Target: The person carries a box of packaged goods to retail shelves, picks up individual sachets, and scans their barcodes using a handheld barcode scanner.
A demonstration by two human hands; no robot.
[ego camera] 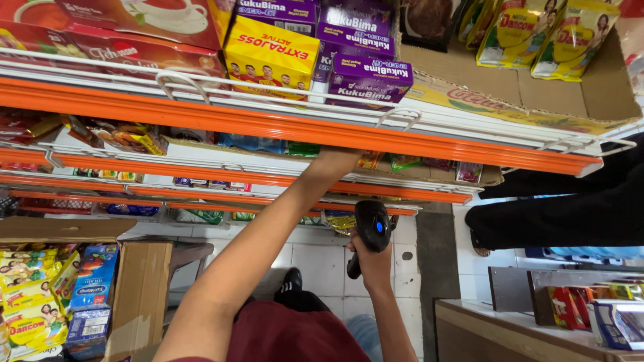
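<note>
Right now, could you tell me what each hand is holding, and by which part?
Right hand: black handheld scanner, by its handle. Left hand reaches under the orange shelf; unclear.

Boxes (pixel 272 50) on top shelf (pixel 268 121); left hand (pixel 335 161) reaches under it; scanner (pixel 371 231) in right hand (pixel 372 261), below.

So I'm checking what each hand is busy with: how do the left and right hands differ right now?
The left hand is stretched up into the shelf, mostly hidden behind its orange rail; the right hand is lower, out in the open. The left hand's grip cannot be seen, while the right hand is closed around a black scanner with a blue light. The left arm is extended; the right is bent. Both are bare.
</note>
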